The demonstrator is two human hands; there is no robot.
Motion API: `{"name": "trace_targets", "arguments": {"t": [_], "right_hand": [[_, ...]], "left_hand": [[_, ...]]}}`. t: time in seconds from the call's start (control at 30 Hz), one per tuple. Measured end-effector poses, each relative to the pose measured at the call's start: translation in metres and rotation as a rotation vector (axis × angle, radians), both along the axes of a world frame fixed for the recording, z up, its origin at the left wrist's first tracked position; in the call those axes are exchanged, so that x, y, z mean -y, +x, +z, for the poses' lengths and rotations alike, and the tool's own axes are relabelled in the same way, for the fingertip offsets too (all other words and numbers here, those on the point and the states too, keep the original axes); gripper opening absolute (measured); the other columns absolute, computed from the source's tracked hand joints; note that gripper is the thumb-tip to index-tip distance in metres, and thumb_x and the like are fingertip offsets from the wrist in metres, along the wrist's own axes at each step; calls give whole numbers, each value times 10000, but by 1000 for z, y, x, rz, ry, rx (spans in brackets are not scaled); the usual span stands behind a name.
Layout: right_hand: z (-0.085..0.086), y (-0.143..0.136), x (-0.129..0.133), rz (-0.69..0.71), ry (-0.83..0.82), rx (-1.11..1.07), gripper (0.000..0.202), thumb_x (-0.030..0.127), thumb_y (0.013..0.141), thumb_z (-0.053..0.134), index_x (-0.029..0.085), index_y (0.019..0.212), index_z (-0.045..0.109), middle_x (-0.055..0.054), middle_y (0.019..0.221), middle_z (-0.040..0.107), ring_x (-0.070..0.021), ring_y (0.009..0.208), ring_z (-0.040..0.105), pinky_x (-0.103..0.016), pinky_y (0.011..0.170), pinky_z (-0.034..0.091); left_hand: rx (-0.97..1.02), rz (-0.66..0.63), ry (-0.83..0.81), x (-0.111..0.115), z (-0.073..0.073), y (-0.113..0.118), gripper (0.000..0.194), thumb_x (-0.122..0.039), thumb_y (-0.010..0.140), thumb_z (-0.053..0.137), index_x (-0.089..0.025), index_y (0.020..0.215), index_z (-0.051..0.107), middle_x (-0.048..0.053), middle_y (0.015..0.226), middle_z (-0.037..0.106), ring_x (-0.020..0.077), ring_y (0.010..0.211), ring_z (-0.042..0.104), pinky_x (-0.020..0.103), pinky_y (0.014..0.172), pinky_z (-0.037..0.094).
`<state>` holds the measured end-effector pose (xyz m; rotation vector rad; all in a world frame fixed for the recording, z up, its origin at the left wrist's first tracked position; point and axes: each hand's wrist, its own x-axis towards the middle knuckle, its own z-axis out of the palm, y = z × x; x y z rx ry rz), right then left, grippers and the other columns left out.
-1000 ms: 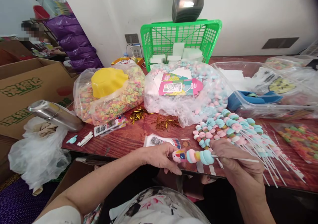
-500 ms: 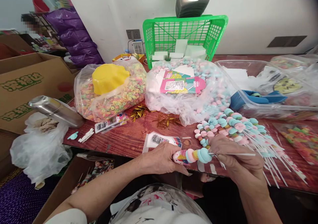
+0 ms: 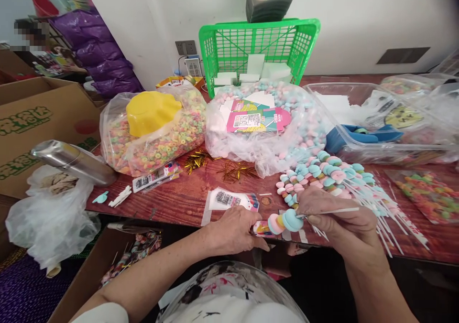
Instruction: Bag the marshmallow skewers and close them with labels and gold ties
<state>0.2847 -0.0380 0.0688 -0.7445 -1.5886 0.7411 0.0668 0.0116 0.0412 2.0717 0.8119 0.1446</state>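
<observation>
My right hand [image 3: 340, 222] pinches the white stick of a candy skewer [image 3: 292, 220], threaded with blue and pink marshmallows and yellowish pieces. The skewer lies almost level above the table's front edge, its candy end pointing left. My left hand [image 3: 233, 230] is closed around a small printed plastic bag [image 3: 261, 228] at that end. The far tip is hidden by the bag and fingers. Just behind my right hand lies a pile of similar candy skewers [image 3: 337, 175], sticks towards me. Flat printed bags [image 3: 229, 200] rest on the table behind my left hand.
Large clear bags hold ring candies [image 3: 172, 132] and marshmallows [image 3: 304, 122]. A green basket [image 3: 206, 50] stands behind them. To the right is a clear plastic tub [image 3: 376, 146]; at the left, a steel flask [image 3: 71, 160]. Below the edge, a carton [image 3: 84, 270] holds skewers.
The whole view has shifted slightly, so things appear further left. Both hands keep their hold on the bag and the skewer, with little movement between them.
</observation>
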Motion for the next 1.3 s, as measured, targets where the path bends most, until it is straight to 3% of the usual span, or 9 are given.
{"name": "trace_targets", "arguments": {"t": [0.1,0.2,0.37,0.53,0.6,0.7,0.9,1.07,1.3], "right_hand": [[10,0,-2,13,17,54,227,92,827,613,239,945,739,-33,726,680,-206,687,624,-425,721,496],[9,1,-5,4,14,50,210,102,837,611,238,938,736,-30,741,683,-200,691,626,-433,766,495],[-13,7,-3,9,-62,-30,192,121,864,588,232,948,720,-26,772,675,-194,733,625,-426,805,488],[-36,16,5,-170,-189,-172,107,172,841,636,231,880,716,-30,788,671,-205,805,613,-380,784,501],[-41,18,8,-212,-219,-197,87,183,834,646,230,862,715,-29,792,665,-201,807,607,-369,778,499],[-40,20,11,-168,-218,-178,97,187,844,634,233,875,713,-33,781,665,-202,781,608,-384,768,500],[-14,14,11,-43,-74,-34,174,141,839,621,238,928,735,-48,773,699,-214,720,633,-415,726,515],[0,7,8,7,-7,-2,209,116,838,613,244,954,732,-37,746,687,-206,703,629,-423,733,516],[-22,5,2,-40,-131,-52,103,173,853,619,220,873,710,-39,744,687,-205,731,620,-422,785,500]], "left_hand": [[5,8,-27,1,1,2,337,-457,668,788,-179,826,680,-27,670,584,153,664,504,237,696,376],[109,14,-193,2,-2,4,376,-470,629,804,-151,757,653,-55,629,510,121,630,441,215,638,360],[338,41,-514,6,-11,7,466,-467,529,849,-135,655,548,-63,641,424,93,631,385,205,593,336],[465,99,-735,11,-14,9,477,-414,530,863,-148,671,494,-70,643,393,77,614,344,202,578,331],[475,100,-743,13,-15,11,449,-400,552,858,-142,724,533,-61,671,438,85,637,378,209,608,365],[434,105,-685,16,-17,14,446,-410,537,864,-135,744,579,-53,690,484,95,651,414,213,621,390],[417,38,-653,19,-11,21,433,-417,567,848,-147,860,679,-36,750,585,120,703,490,218,682,419],[440,15,-591,20,-8,23,386,-374,624,826,-154,905,678,-33,795,584,130,749,497,223,728,416],[491,79,-721,22,-14,22,540,-459,510,864,-131,901,687,-3,817,605,151,756,518,262,729,437]]}}
